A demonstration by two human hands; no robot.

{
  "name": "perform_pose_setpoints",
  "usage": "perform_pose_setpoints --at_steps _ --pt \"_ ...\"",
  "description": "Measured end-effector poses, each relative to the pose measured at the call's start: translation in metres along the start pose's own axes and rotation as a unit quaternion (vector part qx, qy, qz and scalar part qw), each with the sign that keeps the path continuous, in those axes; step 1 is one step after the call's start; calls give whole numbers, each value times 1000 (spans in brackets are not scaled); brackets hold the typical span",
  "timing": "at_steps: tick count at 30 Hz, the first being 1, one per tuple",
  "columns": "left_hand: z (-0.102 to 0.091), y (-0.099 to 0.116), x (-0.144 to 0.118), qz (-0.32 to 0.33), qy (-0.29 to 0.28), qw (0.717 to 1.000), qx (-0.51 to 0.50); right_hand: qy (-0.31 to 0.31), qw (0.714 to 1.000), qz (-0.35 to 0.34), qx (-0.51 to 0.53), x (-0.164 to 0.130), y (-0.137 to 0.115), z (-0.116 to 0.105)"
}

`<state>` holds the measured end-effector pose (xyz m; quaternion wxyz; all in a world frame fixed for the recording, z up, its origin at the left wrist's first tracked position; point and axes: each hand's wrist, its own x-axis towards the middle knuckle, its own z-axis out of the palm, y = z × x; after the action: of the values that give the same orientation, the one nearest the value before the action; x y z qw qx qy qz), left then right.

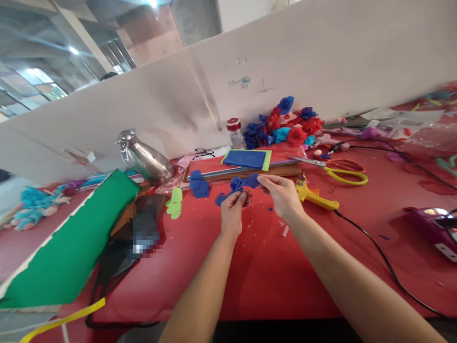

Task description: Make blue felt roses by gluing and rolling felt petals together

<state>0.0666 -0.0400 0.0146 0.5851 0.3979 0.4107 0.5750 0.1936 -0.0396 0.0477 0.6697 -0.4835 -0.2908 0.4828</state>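
Blue flower point(236, 183), rolled foam, held above the red table point(271, 271) at mid-frame. Left hand point(232, 214): fingers pinched on the flower's base. Right hand point(282, 193): fingertips gripping the loose blue strip point(251, 180) running from the flower. Just beside right hand: yellow glue gun point(316, 197). Beyond: scissors point(339, 169), blue sheet point(246, 158), flower pile point(285, 126) against the white wall. Left: green leaf cutouts point(174, 203), steel jug point(146, 159), green sheet point(74, 243).

On the red-covered bench point(271, 276), the small blue foam rose point(236, 184) sits between the left hand point(232, 214) and right hand point(282, 193). Behind them lies the flat brown wooden board point(285, 170); the yellow-handled scissors point(339, 169) lie right of it, the shiny metal jug point(148, 159) left.
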Motion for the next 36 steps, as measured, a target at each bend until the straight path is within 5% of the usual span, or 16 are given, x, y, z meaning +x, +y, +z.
perform_pose_setpoints --at_steps 36 --pt "4 -4 -1 22 -9 999 38 -49 999 1 -4 -12 3 10"
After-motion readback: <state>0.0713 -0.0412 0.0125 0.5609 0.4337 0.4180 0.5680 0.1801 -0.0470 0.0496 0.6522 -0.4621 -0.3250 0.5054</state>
